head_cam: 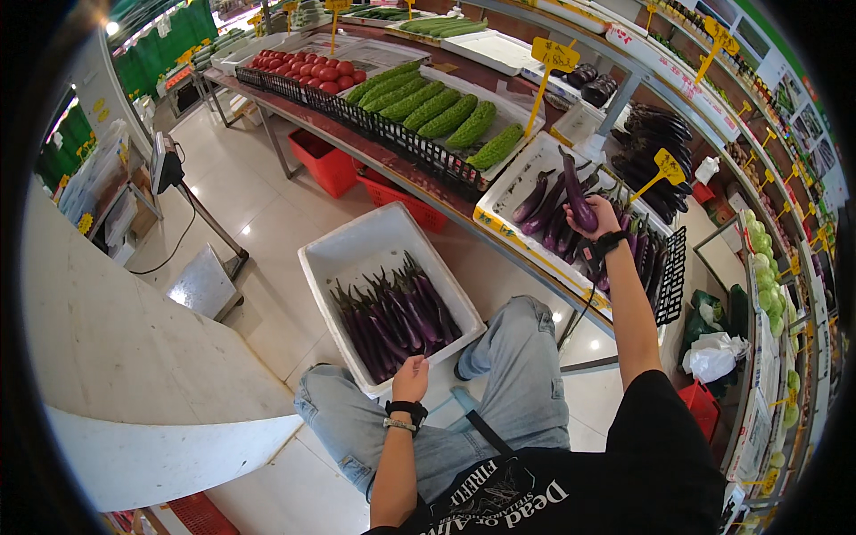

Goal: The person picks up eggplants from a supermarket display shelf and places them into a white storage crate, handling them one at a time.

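My right hand [595,217] grips a purple eggplant [576,187] by its lower part, stem end tilted up. It is over a white foam tray [496,215] on the stall, where more purple eggplants [545,207] lie. On the floor before me stands a white foam box [348,257]; long dark eggplants [394,314] lie side by side in its near part, stems away from me. My left hand [409,380] is at the box's near rim with its fingers curled. Whether it pinches anything there is unclear.
Bitter melons [431,112] and tomatoes [311,69] fill the stall beyond a black plastic grille [414,139]. Red baskets [324,160] sit underneath. A platform scale [206,284] stands left, near a pale curved wall [134,334]. Yellow price signs [554,55] stick up over the produce.
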`<state>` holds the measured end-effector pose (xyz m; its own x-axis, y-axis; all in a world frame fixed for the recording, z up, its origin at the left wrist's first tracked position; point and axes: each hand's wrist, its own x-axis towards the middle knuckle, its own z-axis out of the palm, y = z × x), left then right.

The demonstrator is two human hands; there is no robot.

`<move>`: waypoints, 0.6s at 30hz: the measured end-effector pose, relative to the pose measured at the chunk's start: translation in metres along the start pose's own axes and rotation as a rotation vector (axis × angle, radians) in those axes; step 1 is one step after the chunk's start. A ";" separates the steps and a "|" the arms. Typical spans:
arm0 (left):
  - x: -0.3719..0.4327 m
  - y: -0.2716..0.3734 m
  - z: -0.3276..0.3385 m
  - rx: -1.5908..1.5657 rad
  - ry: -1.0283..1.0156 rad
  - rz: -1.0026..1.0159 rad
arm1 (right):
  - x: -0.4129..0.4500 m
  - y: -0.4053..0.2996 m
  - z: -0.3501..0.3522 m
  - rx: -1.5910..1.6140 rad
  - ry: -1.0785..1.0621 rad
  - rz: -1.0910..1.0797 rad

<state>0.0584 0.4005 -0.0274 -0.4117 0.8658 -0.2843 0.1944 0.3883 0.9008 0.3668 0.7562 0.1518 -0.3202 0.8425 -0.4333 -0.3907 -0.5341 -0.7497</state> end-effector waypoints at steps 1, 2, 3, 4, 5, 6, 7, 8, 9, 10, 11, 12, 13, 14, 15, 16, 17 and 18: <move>0.000 -0.001 0.001 0.001 -0.004 0.001 | 0.003 0.001 0.006 -0.122 -0.006 0.038; 0.001 -0.003 0.001 -0.011 0.002 0.013 | 0.005 0.002 0.011 -0.158 0.007 0.058; 0.003 -0.005 0.002 -0.022 0.006 0.027 | 0.006 0.002 0.014 -0.192 0.022 0.075; 0.004 -0.006 0.002 -0.023 0.008 0.027 | 0.010 0.007 0.019 -0.283 0.128 0.039; 0.004 -0.007 0.002 -0.022 0.009 0.018 | 0.013 0.010 0.019 -0.284 0.126 0.038; 0.004 -0.008 0.002 -0.021 0.010 0.007 | 0.016 0.014 0.022 -0.436 0.176 -0.006; 0.004 -0.008 0.003 -0.023 0.014 0.006 | 0.017 0.017 0.023 -0.587 0.226 -0.051; 0.005 -0.007 0.003 -0.023 0.018 0.010 | 0.016 0.017 0.024 -0.571 0.221 -0.136; 0.004 -0.007 0.003 -0.023 0.021 0.013 | 0.015 0.016 0.026 -0.574 0.218 -0.135; 0.004 -0.008 0.003 -0.025 0.024 0.011 | 0.014 0.014 0.027 -0.515 0.153 -0.202; 0.004 -0.008 0.003 -0.023 0.022 0.015 | 0.012 0.012 0.028 -0.454 0.088 -0.270; 0.003 -0.009 0.003 -0.023 0.021 0.019 | 0.006 0.011 0.035 -0.471 0.053 -0.304; 0.003 -0.008 0.002 -0.025 0.023 0.016 | -0.002 0.012 0.043 -0.473 0.052 -0.302; 0.003 -0.006 0.002 -0.007 0.017 0.010 | -0.010 0.015 0.052 -0.484 0.013 -0.391; 0.002 -0.003 0.002 0.010 0.011 0.006 | -0.020 0.016 0.060 -0.494 -0.026 -0.482; 0.002 -0.003 0.002 0.007 0.012 0.004 | -0.029 0.019 0.067 -0.555 -0.057 -0.517; 0.002 -0.002 0.002 0.003 0.004 0.003 | -0.038 0.023 0.074 -0.558 -0.057 -0.517; 0.002 -0.002 0.003 -0.001 -0.005 0.003 | -0.052 0.028 0.084 -0.606 -0.126 -0.606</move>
<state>0.0598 0.4027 -0.0310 -0.4064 0.8685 -0.2838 0.1945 0.3857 0.9019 0.2998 0.6914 0.1948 -0.3129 0.9365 0.1586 -0.0088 0.1641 -0.9864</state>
